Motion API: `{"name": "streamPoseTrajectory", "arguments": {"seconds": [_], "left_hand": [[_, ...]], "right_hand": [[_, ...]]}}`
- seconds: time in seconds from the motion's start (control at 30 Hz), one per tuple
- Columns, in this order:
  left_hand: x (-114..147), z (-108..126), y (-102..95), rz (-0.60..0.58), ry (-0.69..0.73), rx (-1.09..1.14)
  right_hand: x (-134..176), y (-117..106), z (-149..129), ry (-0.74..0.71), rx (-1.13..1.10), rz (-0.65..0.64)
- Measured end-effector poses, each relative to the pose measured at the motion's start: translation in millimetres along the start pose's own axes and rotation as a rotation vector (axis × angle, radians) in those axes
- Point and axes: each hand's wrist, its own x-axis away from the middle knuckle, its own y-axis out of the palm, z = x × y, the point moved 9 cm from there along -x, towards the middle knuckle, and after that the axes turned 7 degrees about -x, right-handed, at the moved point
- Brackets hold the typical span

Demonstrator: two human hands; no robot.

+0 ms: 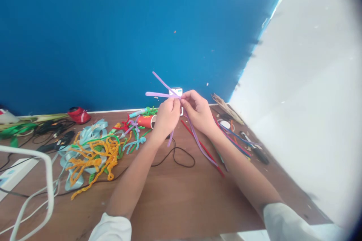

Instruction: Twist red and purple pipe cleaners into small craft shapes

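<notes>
Purple pipe cleaners [161, 94] are pinched between my two hands, above the middle of the table. My left hand [169, 115] is closed on them, with two strands sticking out up and to the left and a short end hanging below. The fingertips of my right hand [197, 110] pinch the same strands where they meet. A long purple strand trails down to the right beneath my right hand. Behind the hands a phone [178, 91] with a lit screen leans upright, partly hidden by them.
Orange pipe cleaners [97, 154] and light blue ribbon [74, 185] lie heaped at left, near a red paper cup [145, 121]. A black cable [183, 165] crosses the table. Red pipe cleaners [207, 153] and a black marker [259, 155] lie at right. A white frame [48, 180] stands front left.
</notes>
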Motion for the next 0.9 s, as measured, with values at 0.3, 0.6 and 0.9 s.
{"name": "streamPoseTrajectory", "arguments": {"seconds": [0.3,0.6,0.9], "left_hand": [[4,23,-1.6,-0.118,0.159,-0.003],[3,13,9.1,-0.214,0.069,0.129],[-3,9,-0.6,-0.111,0.053,0.193]], "right_hand": [[-4,-10,-2,-0.016,-0.028,0.034],[-2,-6,0,0.055,-0.129,0.005],[-1,0,-3,0.073,-0.189,-0.061]]}}
